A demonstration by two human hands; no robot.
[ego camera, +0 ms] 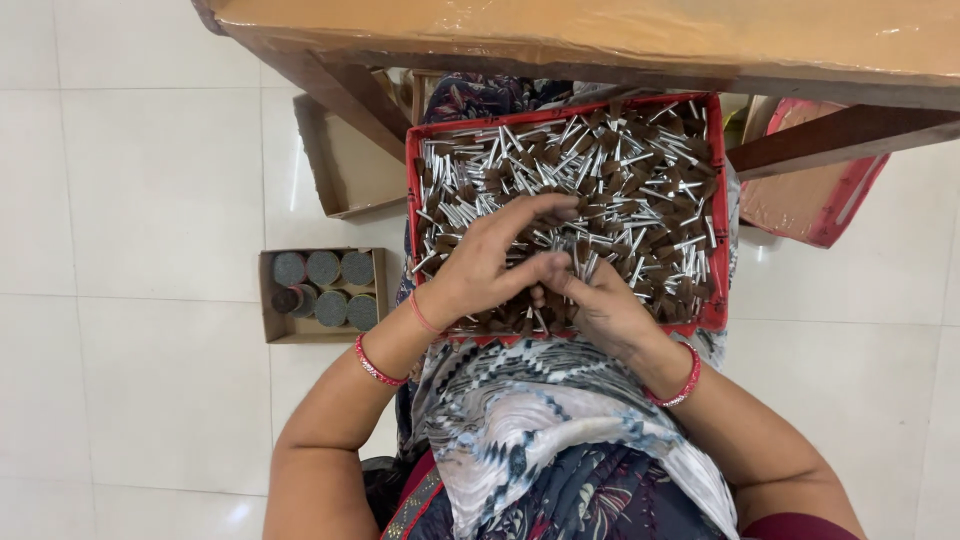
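A red tray [714, 210] heaped with small brown-tipped pieces on silver stems [620, 180] rests on the person's lap, just below the edge of the wooden bench [600, 30]. Over the tray's near half, the left hand [490, 262] spreads its fingers loosely across the pile while the right hand [600, 305] pinches a few pieces; how tight either grip is cannot be told. Left of the tray, on the white floor [140, 180], sits a small cardboard box [270, 325] of grey rounds [325, 268], with an empty carton [345, 165] behind it.

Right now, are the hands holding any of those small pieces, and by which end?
The left hand and right hand meet over the red tray of brown-tipped metal pins. Their fingers pinch together there, but any held pin and its end cannot be told.
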